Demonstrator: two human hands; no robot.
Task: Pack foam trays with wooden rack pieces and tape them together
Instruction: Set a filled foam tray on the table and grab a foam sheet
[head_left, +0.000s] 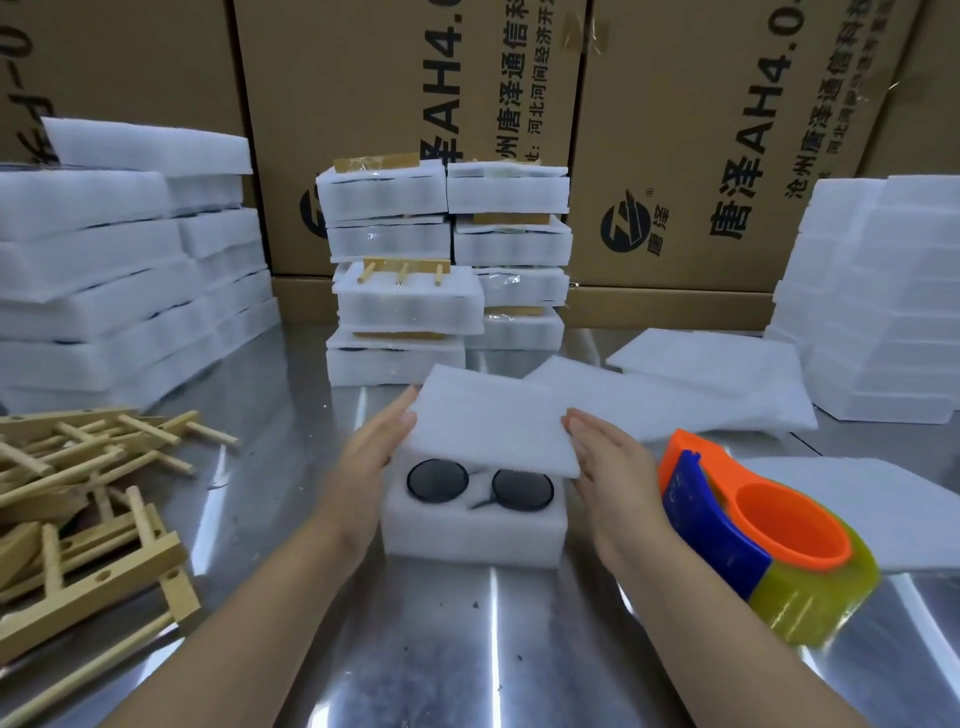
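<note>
A packing workshop: stacked printed cartons (415, 130) (foam trays (104, 270) piled alongside).

Bench (467, 649): bare metal, brushed, glossy, streaky reflections, a few dark specks. Foam tray (472, 535): white foam, matt, slightly fuzzy grain. Foam sheet (493, 421) over it: same white foam, thin, matt. Two round discs (438, 480) in the tray: dark, smooth, faint sheen. Wooden rack pieces (78, 493): pale raw wood, matt, visible grain. Tape dispenser (753, 540): orange and blue plastic, smooth, glossy. Tape roll (821, 603): yellowish, translucent, shiny. Packed stacks (395, 244): matt white foam, shiny clear tape strips. Cardboard boxes (363, 78): brown, matt, black print.
</note>
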